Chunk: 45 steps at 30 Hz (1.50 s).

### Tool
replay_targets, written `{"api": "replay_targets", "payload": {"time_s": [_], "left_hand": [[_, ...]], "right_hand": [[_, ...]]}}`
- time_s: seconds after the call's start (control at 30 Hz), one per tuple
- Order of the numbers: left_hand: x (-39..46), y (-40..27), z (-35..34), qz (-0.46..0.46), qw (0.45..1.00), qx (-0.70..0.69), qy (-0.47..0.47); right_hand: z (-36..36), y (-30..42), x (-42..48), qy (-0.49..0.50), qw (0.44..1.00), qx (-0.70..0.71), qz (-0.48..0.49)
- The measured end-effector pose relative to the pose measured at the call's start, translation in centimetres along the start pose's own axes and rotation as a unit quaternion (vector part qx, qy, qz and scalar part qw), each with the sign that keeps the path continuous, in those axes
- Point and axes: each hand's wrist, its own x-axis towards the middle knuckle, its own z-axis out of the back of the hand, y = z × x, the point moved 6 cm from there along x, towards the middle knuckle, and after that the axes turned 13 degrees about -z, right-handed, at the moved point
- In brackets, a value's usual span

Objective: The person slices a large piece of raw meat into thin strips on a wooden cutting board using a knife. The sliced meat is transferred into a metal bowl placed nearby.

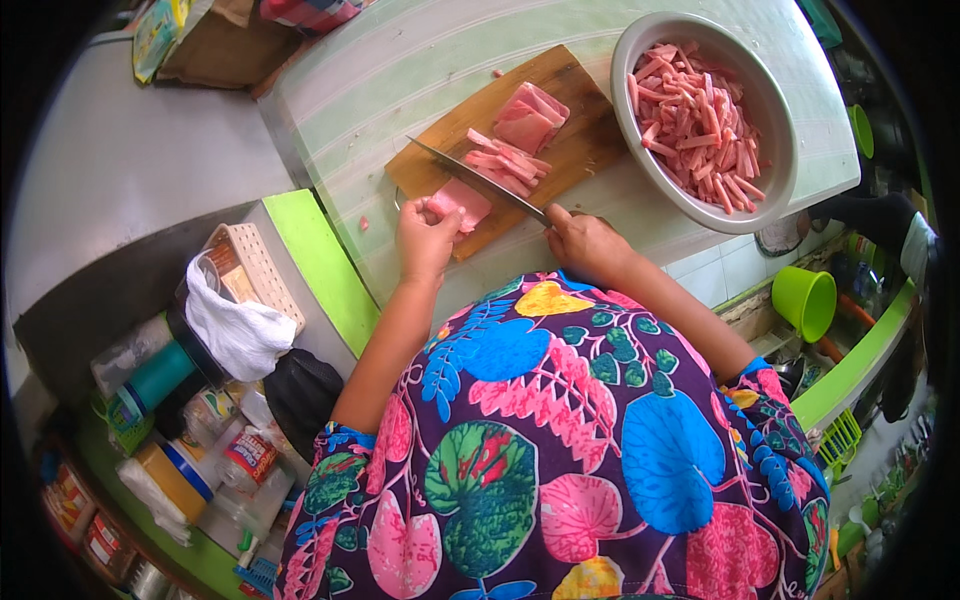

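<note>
My left hand (426,236) pinches a flat slice of pink meat (460,204) at the near left end of a wooden cutting board (592,124). In my right hand (589,241) is the handle of a kitchen knife (480,178), its blade slanting up and left across the board, just beyond the slice. Cut meat strips (510,163) lie beyond the blade, beside a block of stacked meat slices (530,118). To the right of the board, a grey basin (780,157) holds many meat strips (697,124).
Small meat scraps lie on the pale green table cover (352,112). Left of me, a lower shelf holds a cream plastic basket (262,274), a white cloth (232,322) and several containers. A green bucket (804,300) stands low on the right. A brown paper bag (225,49) is at the upper left.
</note>
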Motion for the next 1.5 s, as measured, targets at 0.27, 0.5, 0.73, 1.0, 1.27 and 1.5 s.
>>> {"api": "replay_targets", "payload": {"time_s": [0.27, 0.5, 0.73, 1.0, 1.27, 1.5], "left_hand": [[-0.2, -0.2, 0.4, -0.039, 0.991, 0.126, 0.004], [0.9, -1.9, 0.2, -0.216, 0.944, 0.245, 0.04], [0.1, -6.0, -0.9, -0.379, 0.839, 0.391, 0.018], [0.1, -5.0, -1.4, -0.414, 0.81, 0.413, 0.036], [0.5, -4.8, -1.1, -0.392, 0.829, 0.398, 0.037], [0.7, -4.9, -1.2, -0.374, 0.83, 0.411, 0.05]], "right_hand": [[0.0, 1.3, -0.4, -0.016, 0.996, -0.087, 0.026], [0.5, 1.6, -0.7, -0.016, 0.996, -0.069, 0.05], [0.8, 1.7, -1.3, -0.063, 0.988, -0.122, 0.074], [2.1, 2.9, -2.2, -0.038, 0.982, -0.177, 0.061], [2.2, 3.1, -2.4, -0.002, 0.985, -0.168, 0.046], [1.7, 3.1, -1.7, -0.011, 0.987, -0.147, 0.06]]}}
